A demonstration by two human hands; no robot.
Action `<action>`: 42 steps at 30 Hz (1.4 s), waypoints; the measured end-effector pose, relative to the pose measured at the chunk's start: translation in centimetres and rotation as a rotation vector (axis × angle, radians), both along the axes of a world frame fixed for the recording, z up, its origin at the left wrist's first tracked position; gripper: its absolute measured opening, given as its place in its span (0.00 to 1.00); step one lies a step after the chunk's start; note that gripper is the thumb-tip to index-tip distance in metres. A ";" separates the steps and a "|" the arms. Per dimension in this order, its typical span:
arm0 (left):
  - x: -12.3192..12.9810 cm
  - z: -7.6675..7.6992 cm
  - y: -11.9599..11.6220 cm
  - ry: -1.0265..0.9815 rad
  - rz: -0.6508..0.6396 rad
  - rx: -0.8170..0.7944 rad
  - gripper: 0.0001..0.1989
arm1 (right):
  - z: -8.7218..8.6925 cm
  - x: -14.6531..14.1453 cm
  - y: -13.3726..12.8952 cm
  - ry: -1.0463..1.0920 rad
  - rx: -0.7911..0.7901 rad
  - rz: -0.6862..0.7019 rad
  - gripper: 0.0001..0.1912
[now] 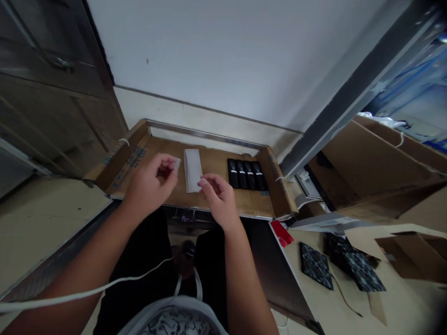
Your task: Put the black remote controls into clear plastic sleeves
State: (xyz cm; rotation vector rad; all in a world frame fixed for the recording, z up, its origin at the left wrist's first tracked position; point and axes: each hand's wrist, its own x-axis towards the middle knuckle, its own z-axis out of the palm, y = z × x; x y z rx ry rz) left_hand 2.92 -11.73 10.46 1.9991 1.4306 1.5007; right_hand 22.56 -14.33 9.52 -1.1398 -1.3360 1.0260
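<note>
Between thumb and fingers, my left hand [152,182] pinches a small pale, translucent piece [177,164] above the cardboard-lined tray [213,163]. My right hand [218,195] hovers at the lower right corner of a white folded strip [193,170], its thumb and index finger pressed together; whether anything is between them is too small to tell. The white strip lies upright in the middle of the tray. To its right, several black items [246,174] with small white labels lie side by side.
A large open cardboard box [377,163] stands at the right. Dark patterned pads [316,265] and a red item [281,233] lie below it. A white cord [87,293] crosses my left forearm. A pale wall [226,60] rises behind the tray.
</note>
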 end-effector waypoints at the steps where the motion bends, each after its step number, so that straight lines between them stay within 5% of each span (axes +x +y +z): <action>1: 0.8 0.5 -0.6 0.028 -0.044 -0.020 0.12 | 0.8 -0.3 -0.4 0.016 -0.016 0.036 0.15; 5: 3.1 1.2 -2.5 0.020 -0.133 -0.075 0.10 | 2.6 -0.7 -1.3 0.060 -0.086 0.137 0.16; 12: 3.9 2.4 -4.0 -0.021 -0.111 -0.112 0.09 | 3.1 -0.6 -1.5 0.185 -0.203 0.192 0.18; 20: 3.3 1.5 -4.1 -0.172 -0.212 -0.233 0.07 | 3.0 -0.5 -1.7 0.277 -0.254 0.253 0.16; 26: 2.9 1.3 -4.6 -0.244 -0.204 -0.260 0.06 | 3.0 -0.2 -2.3 0.107 -0.196 0.225 0.09; 35: 4.1 3.7 -7.0 0.055 0.006 -0.113 0.09 | 5.4 0.2 -2.9 -0.359 0.008 0.066 0.05; 42: 3.8 2.9 -7.0 -0.040 -0.029 -0.114 0.12 | 6.7 0.7 -2.5 -0.508 0.099 0.056 0.05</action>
